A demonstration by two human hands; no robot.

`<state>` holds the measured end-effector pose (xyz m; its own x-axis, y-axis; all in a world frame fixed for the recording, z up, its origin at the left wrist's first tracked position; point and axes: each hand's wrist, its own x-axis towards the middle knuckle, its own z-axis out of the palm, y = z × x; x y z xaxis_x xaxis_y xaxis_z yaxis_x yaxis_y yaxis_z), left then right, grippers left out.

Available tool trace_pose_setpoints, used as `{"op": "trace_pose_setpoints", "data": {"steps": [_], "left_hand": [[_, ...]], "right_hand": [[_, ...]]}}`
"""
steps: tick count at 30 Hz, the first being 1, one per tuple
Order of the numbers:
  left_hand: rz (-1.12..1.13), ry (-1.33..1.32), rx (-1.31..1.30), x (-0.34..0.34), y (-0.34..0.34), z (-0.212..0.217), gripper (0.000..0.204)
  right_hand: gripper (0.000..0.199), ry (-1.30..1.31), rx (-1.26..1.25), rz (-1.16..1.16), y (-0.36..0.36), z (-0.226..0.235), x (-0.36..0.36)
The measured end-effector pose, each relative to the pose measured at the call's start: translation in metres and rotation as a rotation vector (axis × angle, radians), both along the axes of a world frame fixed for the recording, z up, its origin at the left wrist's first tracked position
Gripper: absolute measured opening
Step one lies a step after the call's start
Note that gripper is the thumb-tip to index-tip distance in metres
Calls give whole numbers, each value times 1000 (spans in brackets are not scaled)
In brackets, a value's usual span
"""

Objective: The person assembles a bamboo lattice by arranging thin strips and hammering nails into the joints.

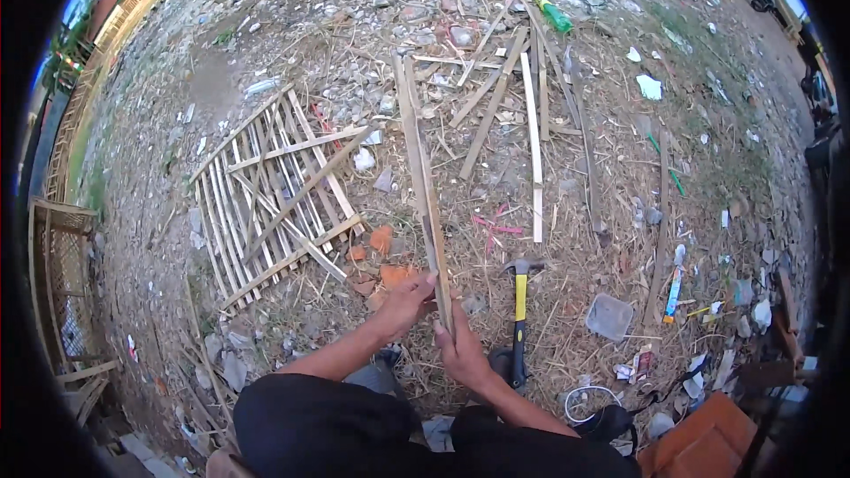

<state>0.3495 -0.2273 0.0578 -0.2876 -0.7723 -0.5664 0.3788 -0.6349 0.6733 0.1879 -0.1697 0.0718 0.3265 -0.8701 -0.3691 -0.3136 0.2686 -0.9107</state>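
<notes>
Two long wooden slats (416, 150) stand out ahead of me, side by side, with their near ends between my hands. My left hand (405, 308) is closed on their left side, thumb and fingers pinching near the lower part. Lower down, my right hand (463, 352) wraps round the same slats from the right. A claw hammer (521, 296) with a yellow and black handle lies just right of my right hand. Ahead to the left is a slatted wooden panel (328, 237) with loose strips crossing over it.
More loose slats (536, 150) lie spread ahead to the right, near a green bottle (552, 13). Broken orange brick pieces (398, 275) sit left of my hands. A clear plastic tub (609, 316) and litter lie at right. A wooden frame with mesh (66, 283) stands far left.
</notes>
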Motion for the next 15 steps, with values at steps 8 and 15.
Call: {"op": "trace_pose_setpoints", "data": {"steps": [8, 15], "left_hand": [[-19, -7, 26, 3, 8, 0, 34], [-229, -253, -121, 10, -12, 0, 35]], "right_hand": [[61, -103, -14, 78, 5, -19, -6], [54, -59, -142, -151, -25, -22, -54]]}}
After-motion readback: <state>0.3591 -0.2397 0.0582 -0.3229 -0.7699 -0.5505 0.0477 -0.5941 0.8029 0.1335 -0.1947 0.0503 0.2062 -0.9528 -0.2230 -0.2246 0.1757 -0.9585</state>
